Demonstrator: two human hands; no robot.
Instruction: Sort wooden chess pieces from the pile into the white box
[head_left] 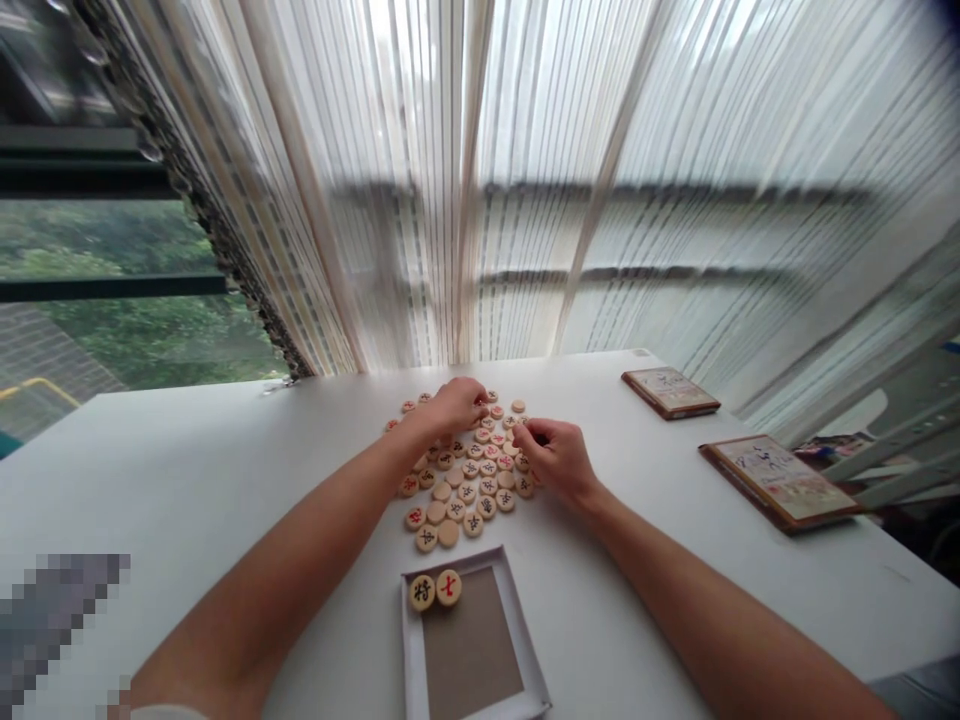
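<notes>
Many round wooden xiangqi pieces [470, 468] lie spread on the white table, some with red or black characters up and some blank side up. My left hand [459, 402] reaches over the far part of the spread, its fingers curled down around a xiangqi piece [480, 406] that is mostly covered. At the right edge of the spread is my right hand [559, 450], with thumb and fingers pinched together among the pieces; whatever is between them is hidden. Close to me stands a shallow open box [534, 660], with a black-marked piece [422, 593] and a red-marked piece [448, 588] side by side in its far left corner.
Two flat, brown-edged boxes with pictured lids, one farther back [670, 390] and one nearer [776, 482], lie on the right side of the white table [300, 470]. Behind the table hangs a sheer striped curtain [525, 200] before the window. A blurred-out patch covers the lower left corner.
</notes>
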